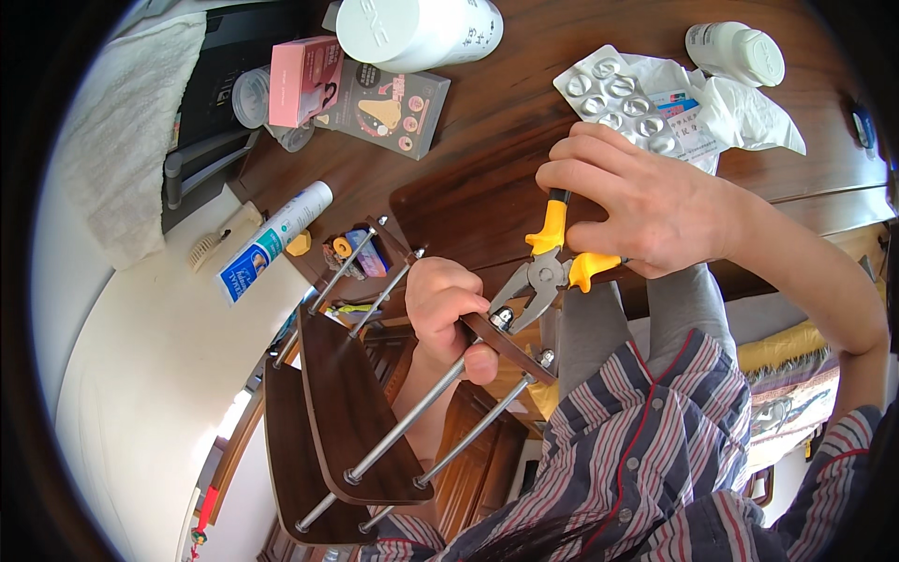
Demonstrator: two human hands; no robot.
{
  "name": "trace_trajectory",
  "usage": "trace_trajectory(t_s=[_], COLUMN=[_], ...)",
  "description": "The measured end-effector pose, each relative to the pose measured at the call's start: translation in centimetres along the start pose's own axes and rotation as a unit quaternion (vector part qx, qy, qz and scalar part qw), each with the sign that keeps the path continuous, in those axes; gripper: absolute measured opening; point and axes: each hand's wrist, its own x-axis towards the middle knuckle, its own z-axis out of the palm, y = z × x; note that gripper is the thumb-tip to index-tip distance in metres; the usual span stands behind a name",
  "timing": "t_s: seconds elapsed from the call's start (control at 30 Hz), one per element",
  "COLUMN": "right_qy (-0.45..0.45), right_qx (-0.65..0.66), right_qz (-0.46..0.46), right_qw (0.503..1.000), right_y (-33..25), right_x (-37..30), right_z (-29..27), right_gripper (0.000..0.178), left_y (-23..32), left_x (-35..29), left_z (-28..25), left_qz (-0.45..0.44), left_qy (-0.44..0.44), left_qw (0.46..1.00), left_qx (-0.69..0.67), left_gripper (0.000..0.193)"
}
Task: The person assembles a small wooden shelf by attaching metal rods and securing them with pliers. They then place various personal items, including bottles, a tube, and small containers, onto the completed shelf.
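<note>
My left hand is closed round a narrow dark-brown end board of a small rack, which has brown shelves joined by metal rods. The thumb shows below the board and the fingers curl above it. My right hand holds pliers by their yellow-and-black handles, which are spread apart. The jaws are parted and reach down to a shiny dome nut on that board, beside my left fingers. Whether they touch the nut I cannot tell. A second dome nut sits near the board's other end.
On the wooden table lie blister packs, crumpled white paper and a white bottle. A large white tub stands by a pink box and a grey box. To the left lie a white-and-blue tube and a brush.
</note>
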Motion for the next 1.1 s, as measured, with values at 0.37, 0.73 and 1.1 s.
trace_trajectory(t_s=[0.37,0.73,1.1], right_qy=[0.039,-0.029,-0.041], right_qx=[-0.048,0.044,0.048], right_qz=[-0.002,0.044,0.028], right_qw=[0.998,0.998,0.998], right_y=[0.0,-0.6,-0.7], right_x=[-0.2,0.1,0.4], right_z=[1.4,-0.2,-0.3], right_gripper=[0.028,0.037,0.031], left_y=[0.2,0.0,2.1], left_x=[-0.4,-0.4,0.2], left_z=[0.4,0.2,1.2], left_qz=[0.004,0.001,0.063], left_qy=[0.023,0.045,0.136], left_qw=[1.000,0.999,0.989], left_qx=[0.012,-0.002,-0.015], left_gripper=[0.050,0.053,0.052])
